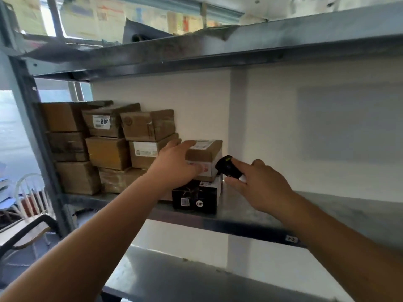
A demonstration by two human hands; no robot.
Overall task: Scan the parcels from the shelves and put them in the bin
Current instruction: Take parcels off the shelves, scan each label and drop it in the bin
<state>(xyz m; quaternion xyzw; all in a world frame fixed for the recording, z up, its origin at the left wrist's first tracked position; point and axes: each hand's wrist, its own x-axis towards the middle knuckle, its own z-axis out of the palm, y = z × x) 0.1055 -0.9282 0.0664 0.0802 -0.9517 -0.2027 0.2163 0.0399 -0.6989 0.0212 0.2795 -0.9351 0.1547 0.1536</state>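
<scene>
Head view: left hand [176,168] lies over the small cardboard parcel [205,153], fingers spread, grip not closed. Parcel sits on a black box [196,197] on the shelf [261,216]. Right hand [259,186] wears a ring scanner [227,166], forefinger out. Parcel looks light and rigid; grip its side faces.

Both forearms were bare, no sleeves showing; the right hand [259,184] wore a small black ring scanner [227,167] on its forefinger.
</scene>
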